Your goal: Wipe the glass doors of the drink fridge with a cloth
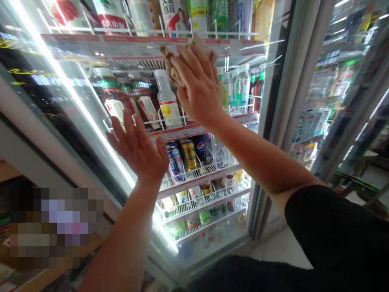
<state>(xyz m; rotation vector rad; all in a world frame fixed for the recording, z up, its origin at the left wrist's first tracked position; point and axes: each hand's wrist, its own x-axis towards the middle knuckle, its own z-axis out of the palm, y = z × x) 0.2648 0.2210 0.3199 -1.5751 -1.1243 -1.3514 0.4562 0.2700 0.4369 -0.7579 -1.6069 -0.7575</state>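
My right hand [200, 83] lies over a crumpled beige-brown cloth [174, 74], holding it against the glass door [121, 50] of an upright drinks fridge. Its fingers point upward, and part of the cloth sticks out at the left and above. Lower and to the left, my left hand [139, 150] is raised with fingers spread and nothing in it. Whether its fingertips touch the glass, I cannot tell. Behind the glass between my hands stands a clear bottle with a yellow-fruit label [169, 107].
Wire shelves inside hold bottles, a gold can [189, 155] and a blue can [175, 162]. A bright light strip [65, 87] runs down the left side. The metal door frame [281, 97] stands at the right, beside another drinks cabinet [322, 89]. A pixelated patch covers the lower left.
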